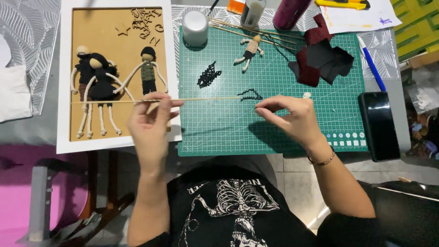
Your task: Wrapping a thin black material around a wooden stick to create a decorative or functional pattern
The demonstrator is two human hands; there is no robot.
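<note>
Skewer: a thin wooden skewer [192, 99] lay level above the green cutting mat [274, 132], reaching left over the white frame [64, 91].
Left hand: the left hand [151, 123] had its grip closed on the skewer, near the middle.
Right hand: the right hand [297, 119] had thumb and fingers pinched together at the far end, beside a curl of black yarn [249, 95]; whether it clamped skewer or yarn could not be told.
Nearby: three cord dolls [103, 82] lay in the frame, a small doll [249, 52] on the mat.
Risk: the skewer looked slender, so uneven pressure between hands could bend or snap it; a loose pinch could let the yarn unwind, and the left tip could nudge the dolls.
</note>
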